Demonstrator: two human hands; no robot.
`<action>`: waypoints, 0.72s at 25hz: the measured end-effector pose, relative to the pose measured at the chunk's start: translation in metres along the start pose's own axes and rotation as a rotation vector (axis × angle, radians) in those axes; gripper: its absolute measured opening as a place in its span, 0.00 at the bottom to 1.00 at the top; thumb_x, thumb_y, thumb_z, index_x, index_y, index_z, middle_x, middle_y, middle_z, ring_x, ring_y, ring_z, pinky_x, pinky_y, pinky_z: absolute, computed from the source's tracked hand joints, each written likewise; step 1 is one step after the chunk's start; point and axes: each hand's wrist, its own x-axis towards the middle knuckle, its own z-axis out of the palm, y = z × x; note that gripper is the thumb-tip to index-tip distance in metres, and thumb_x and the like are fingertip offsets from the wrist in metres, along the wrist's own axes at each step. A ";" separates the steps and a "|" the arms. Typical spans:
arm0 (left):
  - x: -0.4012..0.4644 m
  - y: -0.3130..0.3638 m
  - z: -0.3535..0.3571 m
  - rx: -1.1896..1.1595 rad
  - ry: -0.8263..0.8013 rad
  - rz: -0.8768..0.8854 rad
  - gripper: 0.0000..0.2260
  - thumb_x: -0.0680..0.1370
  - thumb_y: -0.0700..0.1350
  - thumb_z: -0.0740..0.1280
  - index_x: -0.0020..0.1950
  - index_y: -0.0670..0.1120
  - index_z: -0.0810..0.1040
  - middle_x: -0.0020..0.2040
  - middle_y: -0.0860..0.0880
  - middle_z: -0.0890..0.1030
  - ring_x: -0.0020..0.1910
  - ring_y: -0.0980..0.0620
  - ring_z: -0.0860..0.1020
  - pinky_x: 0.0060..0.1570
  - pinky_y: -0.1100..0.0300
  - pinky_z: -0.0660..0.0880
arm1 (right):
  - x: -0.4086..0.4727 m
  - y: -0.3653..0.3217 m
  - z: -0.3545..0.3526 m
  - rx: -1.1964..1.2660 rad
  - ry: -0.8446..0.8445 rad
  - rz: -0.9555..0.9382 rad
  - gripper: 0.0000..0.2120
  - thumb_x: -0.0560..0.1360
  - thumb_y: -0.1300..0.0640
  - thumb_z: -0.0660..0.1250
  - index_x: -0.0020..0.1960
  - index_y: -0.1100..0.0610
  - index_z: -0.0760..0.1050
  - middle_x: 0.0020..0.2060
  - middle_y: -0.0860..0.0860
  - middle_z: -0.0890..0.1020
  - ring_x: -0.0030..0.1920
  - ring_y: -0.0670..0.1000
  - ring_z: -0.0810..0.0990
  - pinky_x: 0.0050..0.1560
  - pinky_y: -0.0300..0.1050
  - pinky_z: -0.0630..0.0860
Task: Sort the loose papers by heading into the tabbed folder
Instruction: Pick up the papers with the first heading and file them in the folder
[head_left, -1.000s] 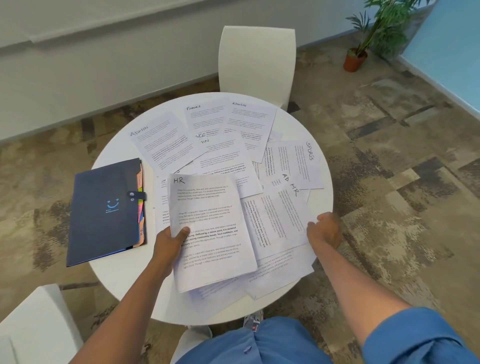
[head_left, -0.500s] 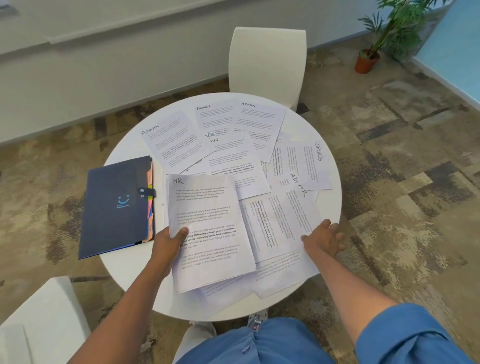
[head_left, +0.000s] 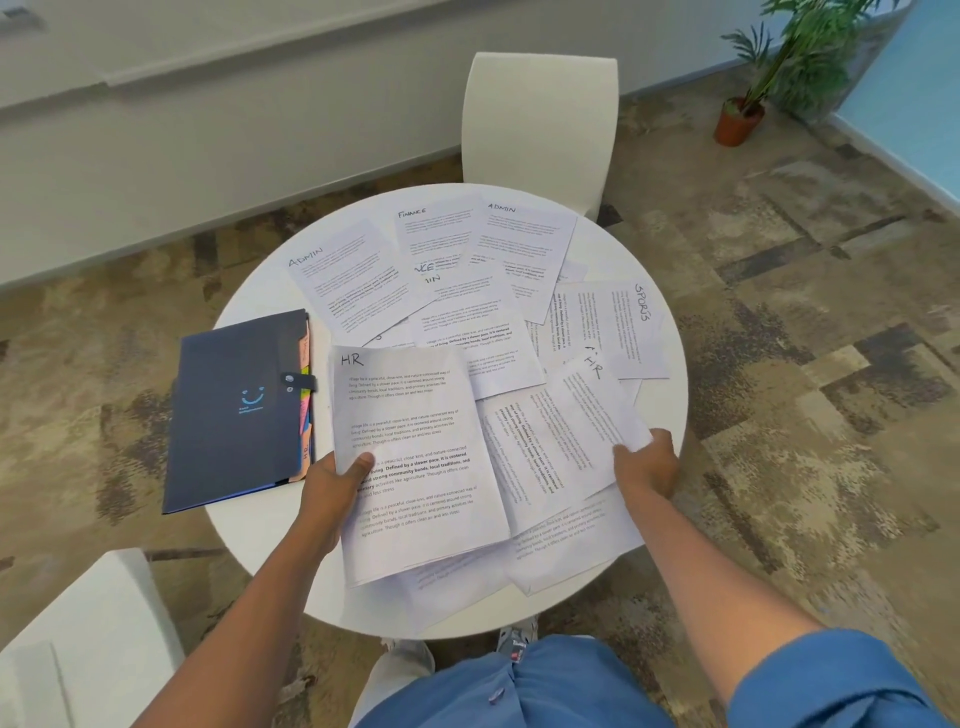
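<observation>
In the head view, the gathering step is judged to be in hand: sheets that share the heading HR are being collected before anything is filed. The left hand (head_left: 332, 480) is closed on the near left edge of an HR sheet (head_left: 415, 457), with the thumb laid over the print and the fingers hidden beneath, so that this page is held a little above the pile. The right hand (head_left: 644, 462) is closed on the near corner of a second HR sheet (head_left: 576, 431), which lies turned sideways just beside the first and partly tucked under it. The rest of the loose papers (head_left: 467, 291) are spread across the round white desk (head_left: 249, 312) in an overlapping fan; two ADMIN headings, one FINANCE and one SPORTS can be read, while other headings are covered. The tabbed folder (head_left: 234, 410) is seen at the left of the desk, just beside the held sheet: dark blue, flat, its strap snapped shut, with coloured tabs showing along its right edge. The writing on those tabs cannot be made out. The next move is judged to call for the second sheet to be drawn clear of its neighbours and stacked with the first, after which the strap must be undone and the HR tab found. The sheets look thin and limp, so sliding and bending are likely.
</observation>
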 end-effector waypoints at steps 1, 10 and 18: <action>0.001 0.000 0.000 -0.010 0.000 0.000 0.10 0.79 0.44 0.68 0.60 0.45 0.78 0.47 0.47 0.84 0.44 0.46 0.83 0.40 0.55 0.78 | 0.000 -0.006 -0.006 0.135 0.004 -0.006 0.13 0.74 0.63 0.71 0.57 0.62 0.75 0.50 0.59 0.81 0.50 0.61 0.81 0.43 0.46 0.76; 0.001 0.006 0.004 -0.076 -0.035 0.031 0.07 0.80 0.44 0.68 0.57 0.46 0.77 0.46 0.49 0.84 0.44 0.46 0.83 0.41 0.54 0.79 | 0.002 -0.104 -0.060 0.538 0.149 -0.297 0.10 0.78 0.58 0.66 0.57 0.61 0.77 0.48 0.54 0.82 0.46 0.52 0.80 0.38 0.39 0.74; -0.004 0.014 0.002 -0.084 -0.128 0.067 0.13 0.79 0.46 0.69 0.61 0.44 0.79 0.53 0.47 0.85 0.51 0.45 0.84 0.54 0.45 0.80 | -0.023 -0.200 -0.080 0.604 -0.373 -0.383 0.06 0.78 0.56 0.68 0.54 0.55 0.80 0.47 0.54 0.85 0.46 0.55 0.85 0.46 0.51 0.82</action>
